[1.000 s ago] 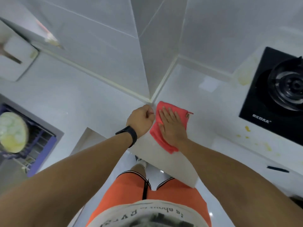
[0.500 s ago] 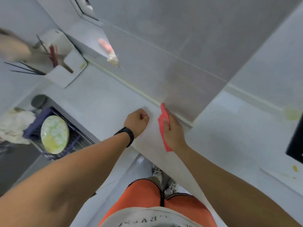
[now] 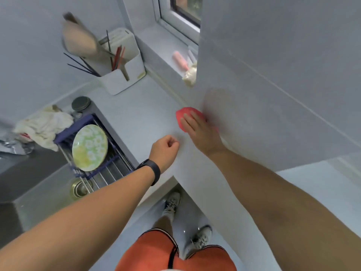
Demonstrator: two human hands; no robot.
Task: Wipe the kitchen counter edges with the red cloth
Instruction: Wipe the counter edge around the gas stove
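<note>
Red cloth (image 3: 185,116) lies flat on the pale grey counter (image 3: 136,118), pressed under my right hand (image 3: 201,132), tight against the foot of the tiled wall (image 3: 273,94) where a cream seam runs along the back edge. The cloth's visible part is a rounded lobe past my fingertips, its long axis running roughly along my fingers, up and to the left in the view and parallel to the wall seam. How far it extends beneath the palm I cannot tell. The fingers (image 3: 188,122) of that hand are straight and close together, laid on top of the cloth. My left hand (image 3: 164,148) rests on the counter just beside it, curled into a fist around nothing, a black wristband (image 3: 151,170) on the wrist.

Along the seam, bare counter runs on ahead of the cloth up to the white utensil holder (image 3: 125,71) near the window sill (image 3: 164,47). On the left, the counter ends at the sink (image 3: 29,173), where a blue dish rack (image 3: 93,169) holds a green patterned plate (image 3: 89,147); a crumpled white rag (image 3: 43,126) lies at the sink's far corner. Nearer me, the counter's front edge makes an inside corner just below my left wrist, with the floor and my shoes (image 3: 172,204) beneath it.
</note>
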